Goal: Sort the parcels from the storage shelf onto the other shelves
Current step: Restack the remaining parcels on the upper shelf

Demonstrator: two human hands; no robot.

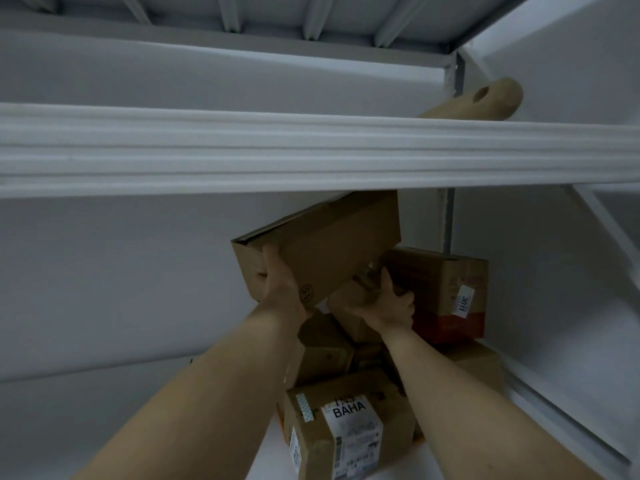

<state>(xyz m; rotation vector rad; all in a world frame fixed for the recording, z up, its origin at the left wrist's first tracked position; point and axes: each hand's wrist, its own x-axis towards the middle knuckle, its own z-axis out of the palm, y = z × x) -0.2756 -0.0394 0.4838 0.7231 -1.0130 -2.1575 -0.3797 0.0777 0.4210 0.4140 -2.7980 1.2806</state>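
Head view, looking up into the storage shelf (104,271): holding a plain brown parcel (322,244) in the air above a heap (325,344) of other cartons at the back right of the bay. Gripping it with both hands: left hand (280,282) curling round the near left end, thumb lying up the front face; right hand (384,303) reaching underneath, fingers hooking round what looks like the lower right edge.

Carrying it tilted, right end higher, with the top right corner disappearing behind the white beam (311,150) of the shelf above. Judging from that, drawing it down and toward the body first, levelling only once clear of the beam, seems wise. Also worth watching the red-banded box (446,292) just beside the right hand, perching on top of the heap and likely to shift if nudged. Sliding the right hand further under the base would be sharing the weight better than hanging it from the fingertips.

Looking at the parcel itself: oblong, unprinted corrugated card, rigid, bearing a small round stamp near its lowest corner, the flap seam at the left end gaping slightly. Probably light, going by the easy two-handed hold.

Lying nearer the camera, a labelled box (346,431); poking out above the beam, a wooden handle (485,98).
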